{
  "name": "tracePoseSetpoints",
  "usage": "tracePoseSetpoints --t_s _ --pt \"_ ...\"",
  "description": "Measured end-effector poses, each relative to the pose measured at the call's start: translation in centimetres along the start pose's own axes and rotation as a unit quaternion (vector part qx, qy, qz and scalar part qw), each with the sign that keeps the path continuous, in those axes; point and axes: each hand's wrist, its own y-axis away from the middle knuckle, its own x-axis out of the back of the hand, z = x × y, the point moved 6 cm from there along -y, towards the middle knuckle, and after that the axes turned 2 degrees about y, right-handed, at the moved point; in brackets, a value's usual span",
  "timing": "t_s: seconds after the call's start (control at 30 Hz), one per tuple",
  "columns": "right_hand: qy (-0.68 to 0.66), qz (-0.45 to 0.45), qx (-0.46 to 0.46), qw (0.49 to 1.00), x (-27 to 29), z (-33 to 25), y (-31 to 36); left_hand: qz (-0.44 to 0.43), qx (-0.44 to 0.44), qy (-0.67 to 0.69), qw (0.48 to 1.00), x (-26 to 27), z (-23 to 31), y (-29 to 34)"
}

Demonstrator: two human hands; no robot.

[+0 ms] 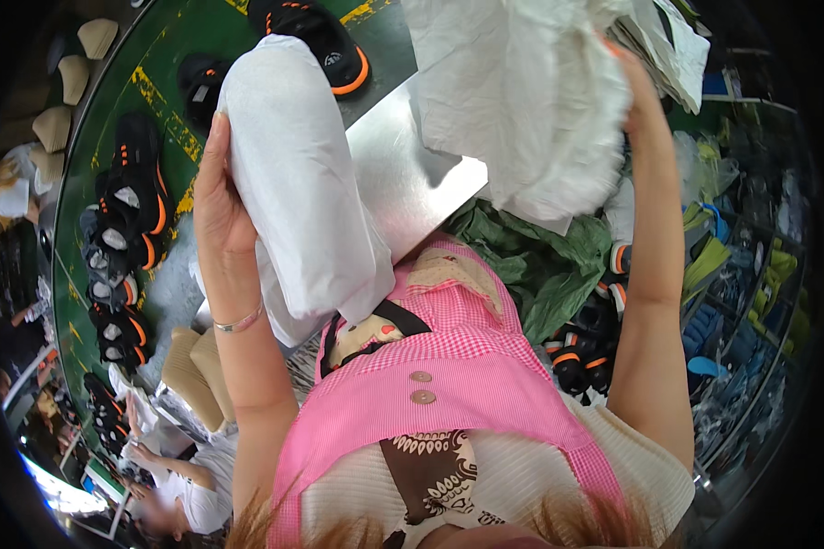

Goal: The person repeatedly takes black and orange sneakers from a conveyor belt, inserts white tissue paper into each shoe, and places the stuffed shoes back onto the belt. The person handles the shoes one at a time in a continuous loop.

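My left hand [223,197] holds a long rounded bundle wrapped in white paper [293,174] by its left side. The bundle stands tilted above the metal tabletop [398,151], and the paper hides what is inside. On the right, my right hand [634,82] grips large creased sheets of white paper [522,101], partly blurred, with most of its fingers behind them. Just beyond the bundle lie black shoes with orange trim [325,46].
Several black and orange shoes [137,183] line the green belt [169,55] at left. Green crumpled wrapping [549,261] lies beside my apron, near more shoes [581,352]. Shelves with blue and yellow-green items [732,302] stand right. Tan padded forms [197,375] and a person [197,485] are lower left.
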Motion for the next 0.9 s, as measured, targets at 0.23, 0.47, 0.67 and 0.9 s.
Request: tracePoseSetpoints --t_s 0.23,0.47,0.67,0.9 --pt "-0.220 0.139 -0.145 0.954 3.9 14.9 -0.5 -0.018 0.122 -0.125 0.984 -2.0 -6.5 -7.1" --pt "0.355 0.211 0.324 0.851 -0.7 -0.3 3.9 0.021 0.137 -0.252 0.958 -0.8 -11.5 -9.0" --pt "0.575 0.116 0.087 0.805 -15.0 14.7 -1.7 0.046 0.070 -0.299 0.951 -1.4 -9.9 -7.4" --pt "0.506 0.084 0.211 0.832 -13.5 17.2 -0.2 -0.034 -0.053 -0.283 0.957 -3.5 -2.2 -6.6"
